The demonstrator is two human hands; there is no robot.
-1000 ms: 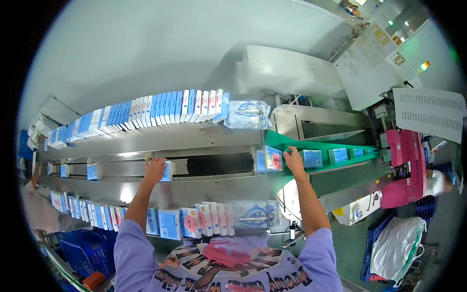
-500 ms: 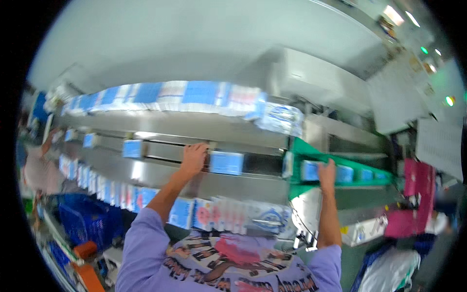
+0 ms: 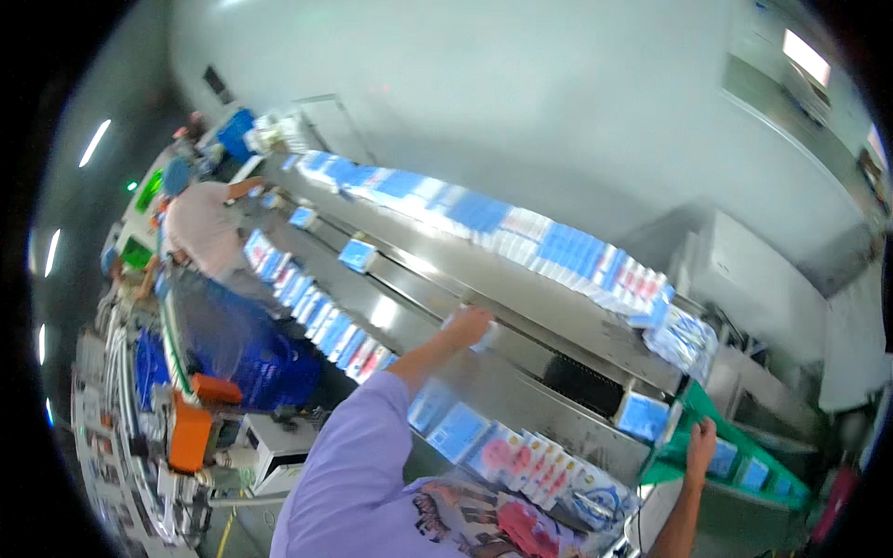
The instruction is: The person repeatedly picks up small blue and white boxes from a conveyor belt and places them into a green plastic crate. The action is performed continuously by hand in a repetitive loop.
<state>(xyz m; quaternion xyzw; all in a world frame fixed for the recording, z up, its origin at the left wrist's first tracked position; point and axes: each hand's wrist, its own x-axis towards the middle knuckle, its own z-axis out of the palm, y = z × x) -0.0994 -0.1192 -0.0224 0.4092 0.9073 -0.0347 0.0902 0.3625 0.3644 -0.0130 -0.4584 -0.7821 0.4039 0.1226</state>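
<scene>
Already, blue boxes [image 3: 753, 475] are lying in the green chute [image 3: 690, 397] at four o'clock; a row [image 3: 481, 210] is standing outside at one. Centrally, the left hand [image 3: 470, 325] is covering something; the right hand [image 3: 702, 445] is hovering chuteside (can't tell either grip).

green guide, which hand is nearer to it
Right. The right hand is at the wide end of the green guide; contact is unclear. The left hand is well off to its left, beside a partly hidden pack.
</scene>
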